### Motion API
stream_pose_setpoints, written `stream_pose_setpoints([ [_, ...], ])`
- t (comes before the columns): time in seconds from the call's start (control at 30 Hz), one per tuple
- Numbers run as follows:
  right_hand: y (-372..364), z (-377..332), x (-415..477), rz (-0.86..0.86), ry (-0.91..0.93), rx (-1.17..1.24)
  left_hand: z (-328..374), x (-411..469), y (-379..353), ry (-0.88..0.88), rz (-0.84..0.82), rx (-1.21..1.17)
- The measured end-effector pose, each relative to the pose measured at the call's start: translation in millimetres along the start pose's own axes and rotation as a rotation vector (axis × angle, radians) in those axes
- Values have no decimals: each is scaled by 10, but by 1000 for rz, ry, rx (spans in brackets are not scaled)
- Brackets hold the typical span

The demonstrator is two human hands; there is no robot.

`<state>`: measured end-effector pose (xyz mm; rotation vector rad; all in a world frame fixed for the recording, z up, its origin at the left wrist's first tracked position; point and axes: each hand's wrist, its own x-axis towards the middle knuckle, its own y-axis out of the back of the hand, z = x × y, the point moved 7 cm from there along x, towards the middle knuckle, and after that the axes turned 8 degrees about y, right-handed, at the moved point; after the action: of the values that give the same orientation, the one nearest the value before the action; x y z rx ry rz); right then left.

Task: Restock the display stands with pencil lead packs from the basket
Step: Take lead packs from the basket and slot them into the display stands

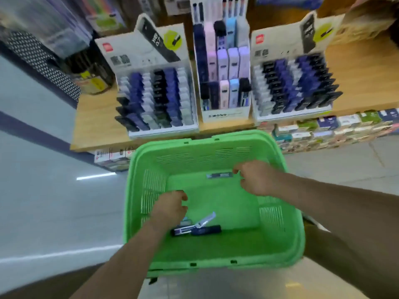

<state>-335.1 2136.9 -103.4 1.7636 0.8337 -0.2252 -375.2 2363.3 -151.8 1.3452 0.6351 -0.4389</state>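
Both hands are reaching down into the green basket (280, 234). The left hand (170, 209) is curling its fingers (180, 196) inward. A dark edge is showing just beyond the fingertips, but blur is preventing any finding on whether they are holding anything. The right hand (258, 178) is keeping its thumb and forefinger apart. One pencil lead pack (220, 175) is lying flat on the basket floor just off those fingertips; contact cannot be confirmed. A small heap of further packs (205, 230) is lying on the near side of the left fingers, beside the wrist. Well beyond both sets of fingers, three display stands (224, 83) are standing side by side on a wooden shelf (97, 119), their rows showing stock.
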Motion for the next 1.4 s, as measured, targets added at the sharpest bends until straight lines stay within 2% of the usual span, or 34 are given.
stream_pose_setpoints([
  [0.1, -491, 6, 402, 9, -35, 13, -227, 163, -475, 73, -105, 60],
  [0.3, -1101, 246, 1003, 6, -61, -72, -308, 564, -848, 139, -55, 79],
  [0.47, -1275, 219, 1199, 71, -72, -223, -210, 751, -1005, 67, -75, 163],
  [0.57, -1457, 119, 1225, -32, -47, -148, -186, 804, -996, 26, -63, 3],
  [0.7, -1727, -135, 1144, -136, 76, 100, -183, 874, -962, -20, -195, -202],
  [0.87, -1986, -517, 944, -221, 226, 235, -278, 781, -1101, -101, -326, 123],
  [1.0, -2220, -605, 832, -445, 190, 176, -354, 705, -1311, -31, -476, 98],
  [1.13, -2279, -642, 818, -616, 158, 281, -303, 645, -1426, -65, -625, 195],
  [1.27, -2266, -584, 797, -700, 153, 337, -337, 639, -1428, -71, -686, 344],
  [1.4, -2209, -500, 757, -687, 101, 432, -330, 648, -1425, -102, -649, 347],
])
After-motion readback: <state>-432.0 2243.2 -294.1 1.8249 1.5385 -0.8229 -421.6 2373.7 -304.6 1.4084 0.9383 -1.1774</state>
